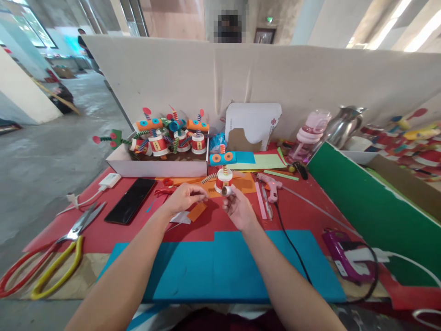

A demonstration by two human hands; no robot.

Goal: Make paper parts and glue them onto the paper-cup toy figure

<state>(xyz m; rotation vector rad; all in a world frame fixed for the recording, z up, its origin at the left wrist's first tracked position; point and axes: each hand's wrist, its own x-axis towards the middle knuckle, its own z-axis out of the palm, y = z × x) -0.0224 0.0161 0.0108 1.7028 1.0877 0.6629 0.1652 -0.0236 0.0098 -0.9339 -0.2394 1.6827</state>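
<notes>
My right hand is closed around a small pale tube, its open end facing up and left. My left hand is to the left of it with fingers drawn together; anything they pinch is too small to make out. Just behind my right hand stands a paper-cup figure with a red band and a coiled paper arm. A blue paper roll head with orange round eyes tops it. Below my left hand lie an orange paper piece and a white scrap.
Several similar figures fill a white box at back left. A phone and large scissors lie left. A pink glue gun with a black cord, a purple device and a green panel occupy the right. Blue sheets cover the front.
</notes>
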